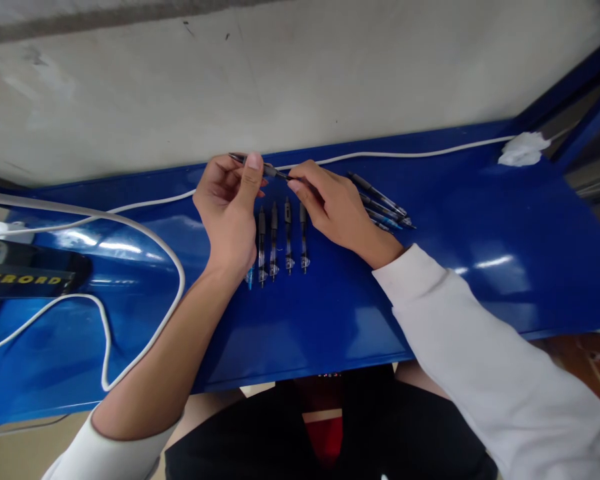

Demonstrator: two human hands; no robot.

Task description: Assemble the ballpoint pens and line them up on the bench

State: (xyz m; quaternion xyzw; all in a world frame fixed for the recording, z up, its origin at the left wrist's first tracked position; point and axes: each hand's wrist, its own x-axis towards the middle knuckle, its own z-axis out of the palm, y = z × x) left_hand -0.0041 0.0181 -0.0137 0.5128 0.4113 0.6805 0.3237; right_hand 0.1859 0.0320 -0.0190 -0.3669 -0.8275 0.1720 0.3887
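Observation:
Both my hands are on one dark pen (271, 171), held roughly level above the blue table. My left hand (233, 207) pinches its barrel between thumb and fingers, with the dark end poking out to the left. At the other end, my right hand (333, 203) grips the tip between thumb and forefinger. Below, several black pens (289, 237) lie side by side in a row, grips toward the wall. A blue pen (251, 277) is partly hidden by my left wrist. To the right of my right hand lies a loose bunch of pens (380, 200).
A white cable (380, 155) runs along the back of the blue table (305, 333) and loops at the left. A black object with yellow letters (30, 270) sits at the far left. Crumpled white tissue (524, 148) lies at the back right, before the pale wall (300, 80).

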